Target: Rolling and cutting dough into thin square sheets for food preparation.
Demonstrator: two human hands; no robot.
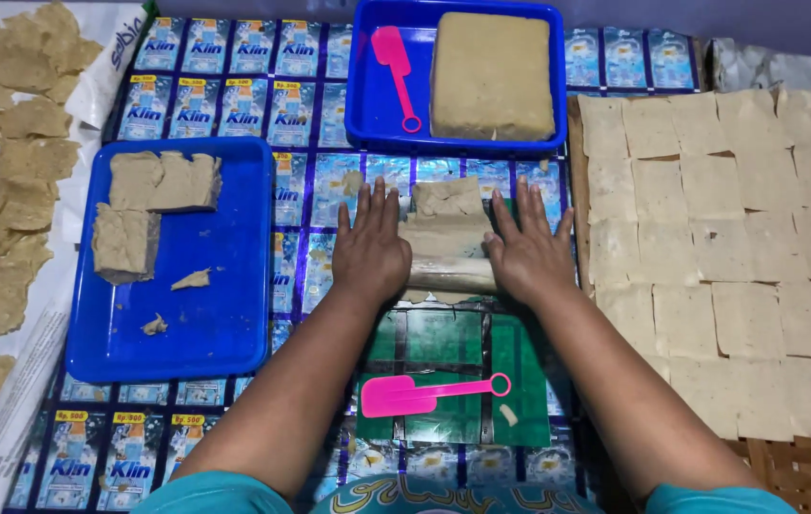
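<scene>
A beige sheet of dough [448, 238] lies wrapped around a roller on the mat of printed sachets [234, 105] in front of me. My left hand [370, 249] presses flat on the roller's left end, fingers spread. On the right end, my right hand [526, 252] rests the same way. A pink spatula [424, 392] lies on the green part of the mat, near my forearms.
A blue tray [224, 305] at left holds three dough chunks [153, 181] and crumbs. Another blue tray [377, 119] behind holds a dough block [491, 74] and a second pink spatula [396, 71]. Flat dough squares [720, 247] cover a board at right; dried pieces [5, 171] lie far left.
</scene>
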